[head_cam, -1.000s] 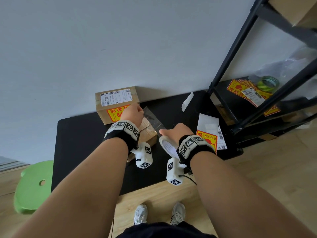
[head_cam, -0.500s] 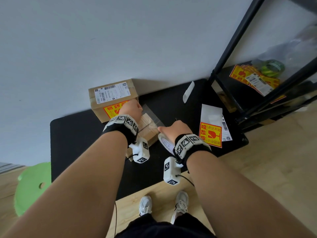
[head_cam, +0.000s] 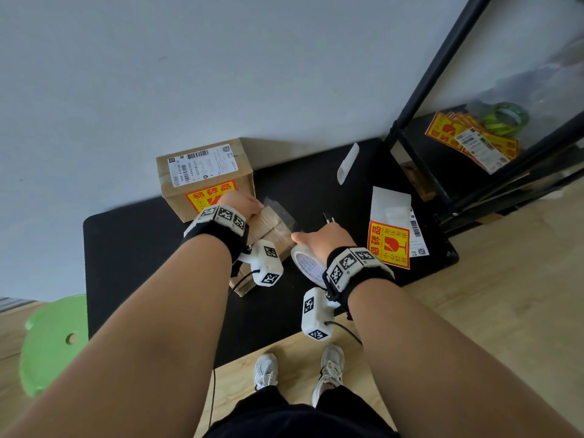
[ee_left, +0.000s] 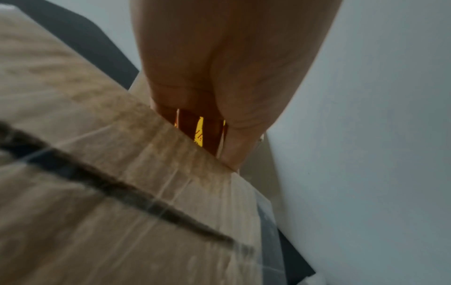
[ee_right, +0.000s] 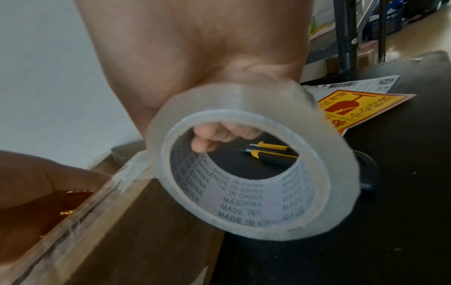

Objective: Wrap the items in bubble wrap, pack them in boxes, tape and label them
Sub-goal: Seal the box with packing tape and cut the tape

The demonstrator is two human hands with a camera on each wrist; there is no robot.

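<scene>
A small cardboard box (head_cam: 274,230) lies on the black table (head_cam: 132,248), with clear tape along its top seam (ee_left: 165,185). My left hand (head_cam: 240,202) reaches over the box's far end. Its fingers (ee_left: 238,140) run straight down behind the far edge and press there. My right hand (head_cam: 322,240) grips a roll of clear tape (head_cam: 308,263) just right of the box, with fingers (ee_right: 219,133) through the core of the roll (ee_right: 256,119). A strip of tape (head_cam: 282,213) stretches from the roll to the box top (ee_right: 146,221).
A taped and labelled box (head_cam: 205,175) stands against the wall behind my left hand. A yellow-black utility knife (ee_right: 268,152) lies beyond the roll. Fragile stickers and shipping labels (head_cam: 390,241) lie at the right. A black shelf frame (head_cam: 420,99) stands further right, a green stool (head_cam: 53,339) at the left.
Only the head view has drifted a little. My left hand stays at the box's far end and my right hand keeps the tape roll beside the box.
</scene>
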